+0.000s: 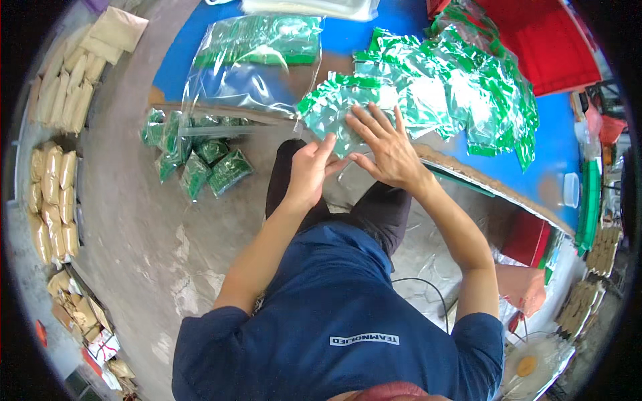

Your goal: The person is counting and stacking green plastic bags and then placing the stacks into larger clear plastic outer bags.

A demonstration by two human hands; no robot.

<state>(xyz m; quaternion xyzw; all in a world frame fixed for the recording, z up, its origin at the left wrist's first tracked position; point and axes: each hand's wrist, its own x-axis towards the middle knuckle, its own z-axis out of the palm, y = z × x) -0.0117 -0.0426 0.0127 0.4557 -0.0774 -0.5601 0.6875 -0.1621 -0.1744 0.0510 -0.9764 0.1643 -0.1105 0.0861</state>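
The right hand [388,148] lies spread flat on a green packet [334,110]. The left hand [309,168], fingers loosely bent, pinches the same packet's near edge at about 7 o'clock from the right. The packet sits at the near end of the glossy heap [461,87], which runs off toward 2 o'clock. I'd worry about slippage: pull too briskly and those slick neighbours could slide off the blue board [555,144] onto the floor [134,220].
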